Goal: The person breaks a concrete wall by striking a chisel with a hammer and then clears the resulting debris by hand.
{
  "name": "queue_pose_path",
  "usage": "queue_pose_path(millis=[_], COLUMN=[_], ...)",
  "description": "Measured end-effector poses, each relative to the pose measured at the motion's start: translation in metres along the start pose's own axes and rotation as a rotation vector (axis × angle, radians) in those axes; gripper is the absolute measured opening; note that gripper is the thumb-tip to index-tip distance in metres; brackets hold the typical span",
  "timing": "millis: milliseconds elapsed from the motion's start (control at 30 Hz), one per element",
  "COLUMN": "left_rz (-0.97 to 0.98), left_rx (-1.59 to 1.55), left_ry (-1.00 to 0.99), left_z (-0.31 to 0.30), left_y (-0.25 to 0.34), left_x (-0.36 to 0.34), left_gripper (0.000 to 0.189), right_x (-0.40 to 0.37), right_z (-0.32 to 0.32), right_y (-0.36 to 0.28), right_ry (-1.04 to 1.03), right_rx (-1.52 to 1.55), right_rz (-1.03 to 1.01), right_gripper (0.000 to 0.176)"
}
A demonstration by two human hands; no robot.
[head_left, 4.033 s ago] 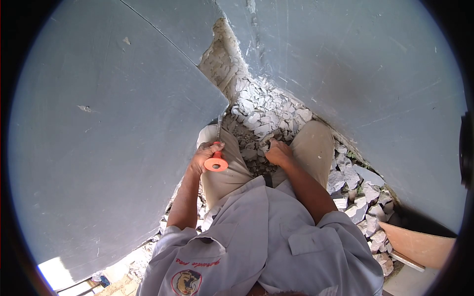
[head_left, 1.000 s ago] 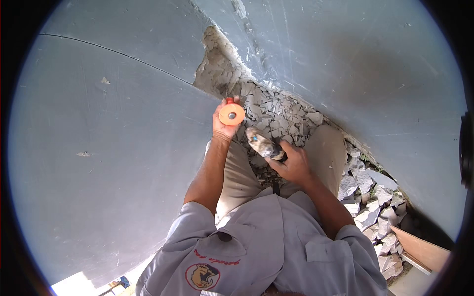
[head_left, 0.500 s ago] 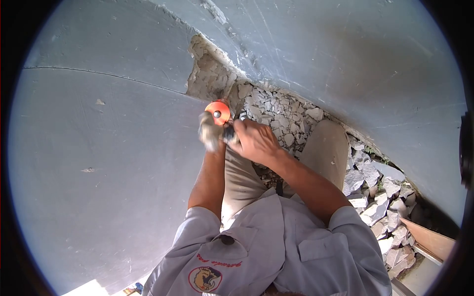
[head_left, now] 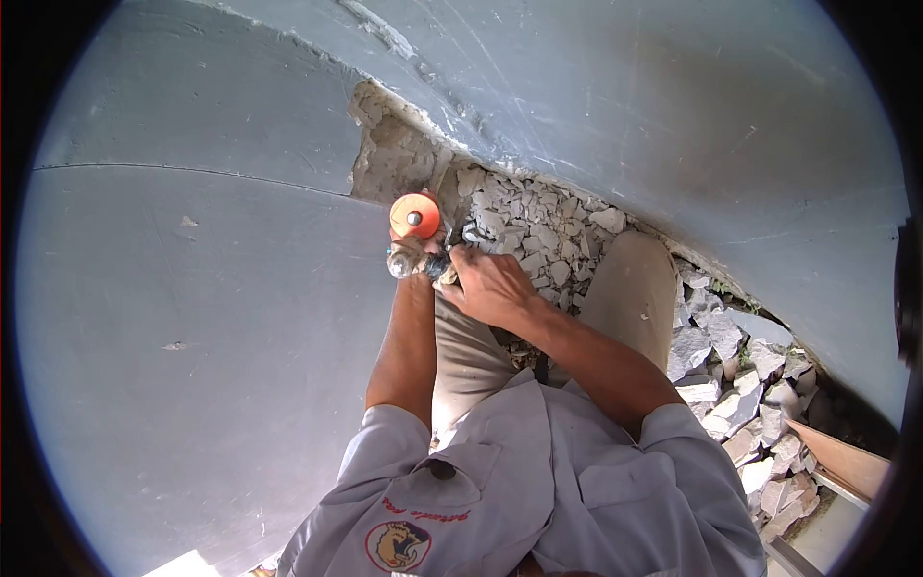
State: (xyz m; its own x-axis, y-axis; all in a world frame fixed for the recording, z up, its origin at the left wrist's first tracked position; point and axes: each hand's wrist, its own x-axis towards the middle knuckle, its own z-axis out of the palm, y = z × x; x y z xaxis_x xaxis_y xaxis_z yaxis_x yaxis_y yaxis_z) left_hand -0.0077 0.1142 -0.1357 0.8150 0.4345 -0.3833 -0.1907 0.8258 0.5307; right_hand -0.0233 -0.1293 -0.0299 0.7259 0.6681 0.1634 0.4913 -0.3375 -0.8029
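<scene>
An orange disc-shaped guard (head_left: 409,204) with a round metal end at its centre shows beside the broken wall edge. It looks like the guard of a chisel, seen from above. My left hand (head_left: 435,243) is closed around the tool just below the disc, partly hidden by the hammer. My right hand (head_left: 492,286) is wrapped round the hammer (head_left: 404,261), whose worn, crusted head lies over my left hand, just below the disc. The chisel's tip is hidden.
Grey walls (head_left: 192,288) rise left and right (head_left: 750,125). A chipped hollow (head_left: 389,154) exposes rough masonry. Broken rubble (head_left: 538,226) lies between my knees, and larger chunks (head_left: 750,385) lie right, near a brown board (head_left: 841,459).
The hammer head, blurred earlier, now shows sharply and slightly lower relative to the disc. The view has shifted a little, and both hands keep their tools.
</scene>
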Motion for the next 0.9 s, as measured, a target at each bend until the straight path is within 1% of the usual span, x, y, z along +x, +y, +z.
queue_pose_path(millis=[33,67,100,167,200,267,300,333,367,400,433,500,567,600,633,700,733,767,833,867,900], left_rz=[-0.132,-0.264,-0.13,-0.204,-0.19,-0.156,0.002,0.207,0.229,0.151,0.057,-0.045,-0.178,-0.213,-0.245,-0.224,-0.203,-0.182,-0.206,-0.18,-0.154], left_rx=[-0.194,-0.389,-0.054,-0.344,-0.34,-0.335,0.041,0.393,0.508,0.344,0.197,0.198,0.244,0.165,0.083,-0.047,-0.068,-0.129,-0.131,-0.153,-0.176], left_ry=[0.074,0.14,-0.103,0.02,0.035,0.057,-0.102,-0.196,-0.12,-0.07,0.001,0.022,-0.016,0.0,0.014,0.058,0.094,0.042,0.012,-0.006,-0.024], left_z=[-0.002,0.005,0.007,0.007,0.005,-0.002,-0.04,-0.077,-0.097,-0.066,-0.024,0.017,0.028,0.025,0.023,0.036,0.042,0.054,0.076,0.077,0.079], left_y=[0.011,0.016,0.011,0.011,0.011,0.009,0.006,0.002,0.006,-0.001,-0.008,-0.017,-0.022,-0.028,-0.036,-0.051,-0.056,-0.06,-0.063,-0.068,-0.075], left_x=[0.005,0.008,0.003,-0.001,0.0,0.005,0.021,0.038,0.048,0.032,0.002,-0.033,-0.031,-0.024,-0.017,-0.014,-0.013,-0.019,-0.019,-0.011,-0.001], left_gripper=[0.029,0.028,0.028,0.03,0.03,0.031,0.029,0.03,0.032,0.034,0.035,0.039,0.022,0.019,0.017,0.014,0.014,0.01,0.008,0.008,0.008], right_x=[-0.007,-0.012,-0.013,-0.017,-0.013,-0.001,0.004,0.008,0.005,0.0,-0.006,-0.02,-0.033,-0.038,-0.04,-0.04,-0.038,-0.033,-0.023,-0.019,-0.012], right_z=[-0.002,-0.009,-0.009,-0.007,-0.009,-0.005,-0.004,-0.009,-0.008,-0.007,-0.008,-0.016,-0.019,-0.024,-0.028,-0.038,-0.046,-0.054,-0.066,-0.066,-0.072], right_y=[-0.006,-0.011,-0.011,-0.014,-0.011,-0.004,-0.001,-0.002,-0.002,0.001,0.003,0.005,0.011,0.013,0.016,0.022,0.022,0.021,0.02,0.028,0.024], right_ry=[0.017,0.072,0.127,0.234,0.299,0.12,0.03,-0.048,-0.035,-0.021,-0.013,-0.007,-0.001,0.067,0.087,0.12,0.148,0.169,0.21,0.233,0.224], right_rx=[0.054,0.074,0.076,0.086,0.093,0.046,0.024,-0.009,0.031,0.064,0.097,0.114,0.103,0.138,0.167,0.218,0.227,0.222,0.214,0.257,0.291], right_rz=[-0.011,-0.095,-0.165,-0.3,-0.359,-0.103,0.025,0.077,0.076,0.068,0.06,0.108,0.154,0.166,0.188,0.234,0.262,0.272,0.295,0.279,0.279], right_gripper=[0.039,0.041,0.042,0.044,0.043,0.042,0.041,0.038,0.038,0.038,0.038,0.044,0.047,0.047,0.046,0.045,0.041,0.041,0.04,0.032,0.028])
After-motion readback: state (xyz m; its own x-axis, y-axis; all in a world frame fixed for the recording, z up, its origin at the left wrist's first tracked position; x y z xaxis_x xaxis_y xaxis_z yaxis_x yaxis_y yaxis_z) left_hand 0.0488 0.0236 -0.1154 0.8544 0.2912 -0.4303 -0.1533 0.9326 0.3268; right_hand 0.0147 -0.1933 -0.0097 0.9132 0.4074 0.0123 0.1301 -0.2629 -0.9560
